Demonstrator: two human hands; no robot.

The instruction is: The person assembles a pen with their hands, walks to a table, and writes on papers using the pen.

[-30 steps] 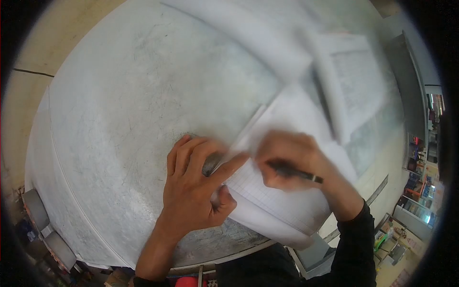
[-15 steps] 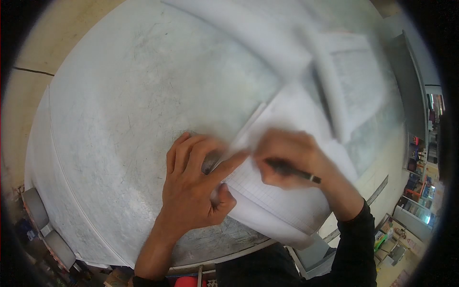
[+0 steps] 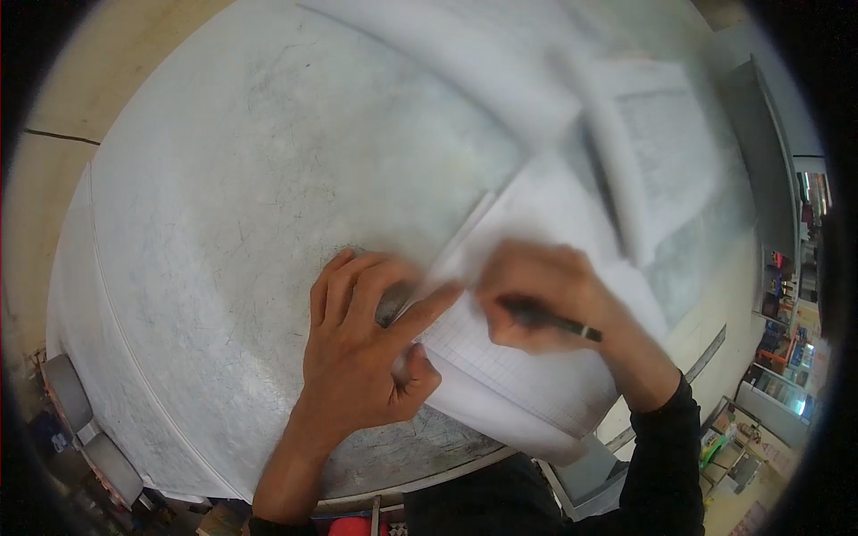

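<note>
My right hand [image 3: 541,295] is closed around a dark pen [image 3: 567,325] whose end points down to the right. It rests over a sheet of grid-lined paper [image 3: 545,380], and the pen's writing tip is hidden behind the fingers. On the left edge of that paper lies my left hand [image 3: 371,335], fingers spread, with the index finger stretched across the sheet toward my right hand. The other fingers rest on the grey-white table [image 3: 223,223]. A blur covers the upper part of the paper.
Blurred papers [image 3: 661,143] with faint lines lie at the upper right, and another white sheet [image 3: 447,54] curves across the top. Grey chair backs [image 3: 112,460] stand at the lower left. Shelves with goods [image 3: 778,357] line the far right.
Hardly anything differs. Both hands, the pen and the paper stay in place, with only a very slight shift of the view.
</note>
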